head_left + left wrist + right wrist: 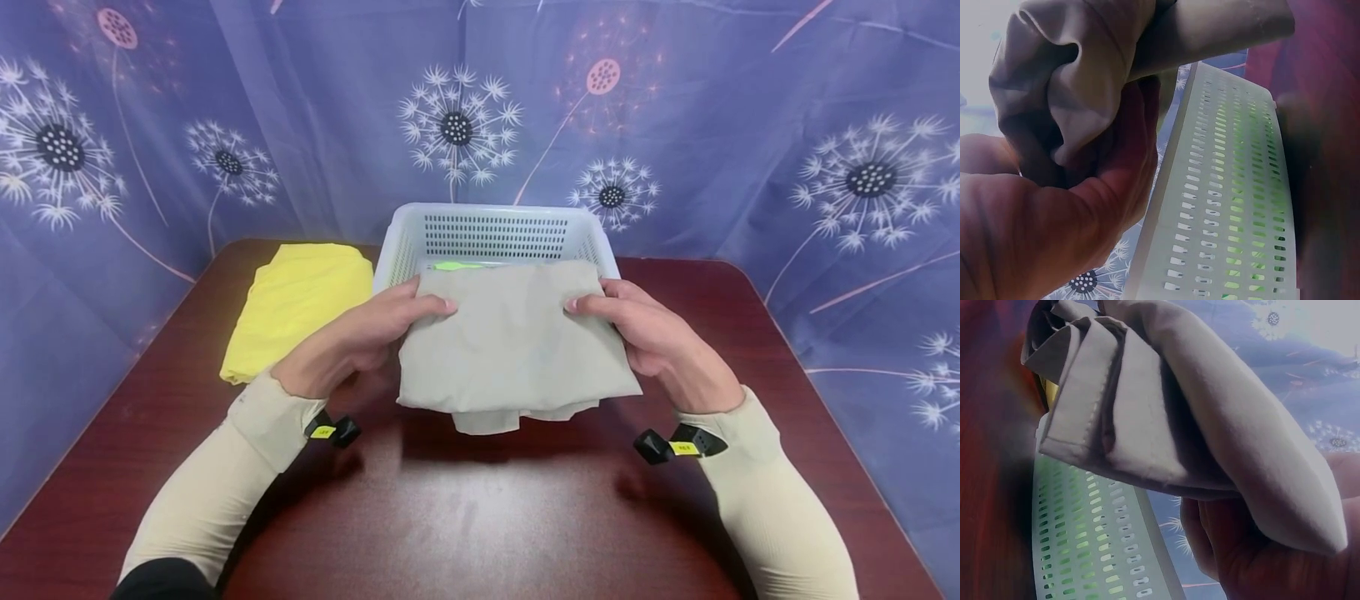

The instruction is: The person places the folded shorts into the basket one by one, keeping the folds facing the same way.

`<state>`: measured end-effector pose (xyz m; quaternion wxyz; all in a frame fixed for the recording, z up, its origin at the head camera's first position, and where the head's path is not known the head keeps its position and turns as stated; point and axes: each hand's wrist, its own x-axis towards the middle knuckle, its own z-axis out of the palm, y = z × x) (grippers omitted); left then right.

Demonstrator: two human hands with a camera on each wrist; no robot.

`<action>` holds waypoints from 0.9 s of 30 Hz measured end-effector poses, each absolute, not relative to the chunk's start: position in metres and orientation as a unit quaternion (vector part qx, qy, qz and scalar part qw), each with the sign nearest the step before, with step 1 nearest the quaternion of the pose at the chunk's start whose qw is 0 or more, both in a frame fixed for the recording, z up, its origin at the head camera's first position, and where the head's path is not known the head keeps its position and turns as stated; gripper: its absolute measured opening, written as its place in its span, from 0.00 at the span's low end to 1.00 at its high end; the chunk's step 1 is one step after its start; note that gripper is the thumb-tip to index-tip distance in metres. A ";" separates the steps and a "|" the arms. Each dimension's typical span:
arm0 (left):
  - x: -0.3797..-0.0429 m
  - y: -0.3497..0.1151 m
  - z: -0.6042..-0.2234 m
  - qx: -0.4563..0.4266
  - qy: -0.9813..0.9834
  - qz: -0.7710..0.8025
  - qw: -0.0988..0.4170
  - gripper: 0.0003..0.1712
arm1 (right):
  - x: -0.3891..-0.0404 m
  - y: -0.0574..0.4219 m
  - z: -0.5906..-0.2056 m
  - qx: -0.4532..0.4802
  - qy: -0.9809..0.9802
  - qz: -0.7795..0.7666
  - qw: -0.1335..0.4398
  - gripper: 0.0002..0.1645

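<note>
A folded light grey cloth [517,342] hangs in the air between both hands, over the near side of a white slotted plastic basket [495,212]. My left hand [375,325] grips its left edge, thumb on top and fingers beneath. On the opposite edge my right hand [645,325] holds it in the same way. Several layers and a stitched hem of the cloth [1141,412] show in the right wrist view. Something bright green [453,266] lies inside the basket, mostly hidden by the cloth.
A folded yellow cloth [300,292] lies on the dark red table [480,517], left of the basket. Behind the table hangs a blue-purple curtain [330,100] with dandelion prints. Both wrists wear small black cameras.
</note>
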<state>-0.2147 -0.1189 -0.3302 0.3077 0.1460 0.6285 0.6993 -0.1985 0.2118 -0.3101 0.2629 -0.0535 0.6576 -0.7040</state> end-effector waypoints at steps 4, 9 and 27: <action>-0.217 -0.118 -0.330 0.149 0.630 0.698 0.306 0.25 | -0.200 0.212 -0.309 -0.054 0.655 -0.707 0.262 0.16; -0.220 -0.116 -0.329 0.150 0.633 0.696 0.304 0.23 | -0.201 0.213 -0.308 -0.053 0.655 -0.708 0.258 0.17; -0.227 -0.114 -0.328 0.141 0.641 0.693 0.297 0.21 | -0.210 0.214 -0.309 -0.039 0.659 -0.706 0.256 0.16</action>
